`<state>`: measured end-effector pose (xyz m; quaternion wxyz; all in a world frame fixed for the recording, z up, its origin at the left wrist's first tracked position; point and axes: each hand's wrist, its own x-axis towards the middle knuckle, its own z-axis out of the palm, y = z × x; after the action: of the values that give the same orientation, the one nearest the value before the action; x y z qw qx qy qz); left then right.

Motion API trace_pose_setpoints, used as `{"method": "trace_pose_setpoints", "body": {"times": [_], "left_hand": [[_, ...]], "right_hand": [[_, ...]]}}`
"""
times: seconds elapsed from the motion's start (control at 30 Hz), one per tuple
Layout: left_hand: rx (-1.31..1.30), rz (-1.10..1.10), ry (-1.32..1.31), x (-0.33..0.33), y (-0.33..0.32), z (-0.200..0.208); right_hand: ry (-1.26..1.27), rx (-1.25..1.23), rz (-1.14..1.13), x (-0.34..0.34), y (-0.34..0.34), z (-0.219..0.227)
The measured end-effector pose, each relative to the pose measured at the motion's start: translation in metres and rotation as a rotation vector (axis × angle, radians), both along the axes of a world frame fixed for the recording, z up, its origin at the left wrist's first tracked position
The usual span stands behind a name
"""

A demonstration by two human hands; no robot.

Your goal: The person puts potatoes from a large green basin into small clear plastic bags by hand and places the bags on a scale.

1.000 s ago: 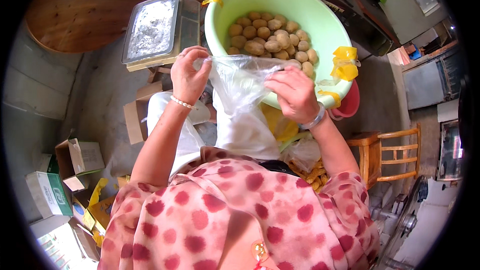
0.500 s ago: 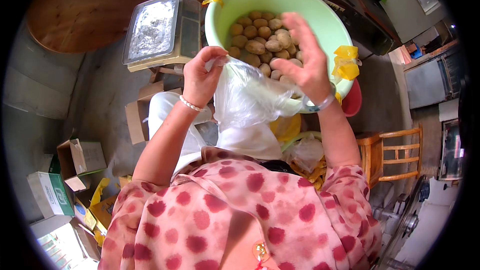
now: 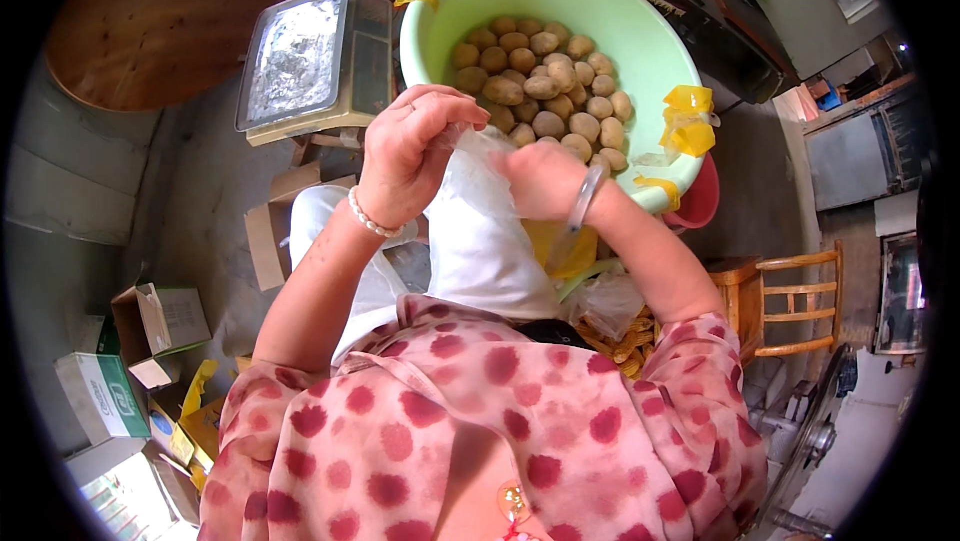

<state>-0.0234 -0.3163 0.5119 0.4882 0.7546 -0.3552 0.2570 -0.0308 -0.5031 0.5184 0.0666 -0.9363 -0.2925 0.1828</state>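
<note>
My left hand [image 3: 410, 146] pinches the edge of a thin clear plastic bag [image 3: 463, 176] above my white-trousered knees. Against the bag's other side is my right hand [image 3: 545, 179], wearing a pale bangle; its fingers are blurred and partly hidden by the plastic, so their closure is unclear. Just beyond both hands stands a large light-green tub [image 3: 640, 46]. Inside it lie many brown, round to oval potatoes [image 3: 548, 89], or things that look like them. Yellow tape is stuck at several places on the tub's rim.
A scale [image 3: 295, 56] with a shiny tray stands left of the tub. A round wooden tabletop [image 3: 170, 16] is at the far left, cardboard boxes [image 3: 160, 326] at lower left. On the right are a red basin [image 3: 697, 196], a wooden chair [image 3: 795, 301] and yellowish pieces [image 3: 630, 346] beside my leg.
My right hand, earlier spread over the tub, has come down and left to the bag. The bag is now bunched between both hands rather than hanging wide. My left hand still pinches it.
</note>
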Motion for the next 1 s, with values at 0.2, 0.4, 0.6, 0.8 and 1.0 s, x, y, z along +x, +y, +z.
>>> {"method": "trace_pose_setpoints", "body": {"times": [0.2,0.4,0.6,0.8,1.0], "left_hand": [[0.341,-0.022,-0.167,0.014,0.018,0.002],[0.429,0.024,0.41,0.018,0.003,-0.017],[0.536,0.508,0.063,0.046,-0.027,-0.033],[0.543,0.512,0.009,0.069,-0.063,-0.046],[0.884,0.319,0.603,0.109,-0.07,-0.071]], "right_hand": [[0.054,0.654,-0.199,0.056,-0.092,-0.031],[0.479,0.934,-0.435,0.069,-0.094,-0.023],[-0.215,0.011,-0.255,0.071,-0.067,-0.025],[-0.34,-0.053,-0.061,0.071,-0.066,-0.043],[-0.528,-0.118,0.036,0.086,-0.075,-0.051]]}}
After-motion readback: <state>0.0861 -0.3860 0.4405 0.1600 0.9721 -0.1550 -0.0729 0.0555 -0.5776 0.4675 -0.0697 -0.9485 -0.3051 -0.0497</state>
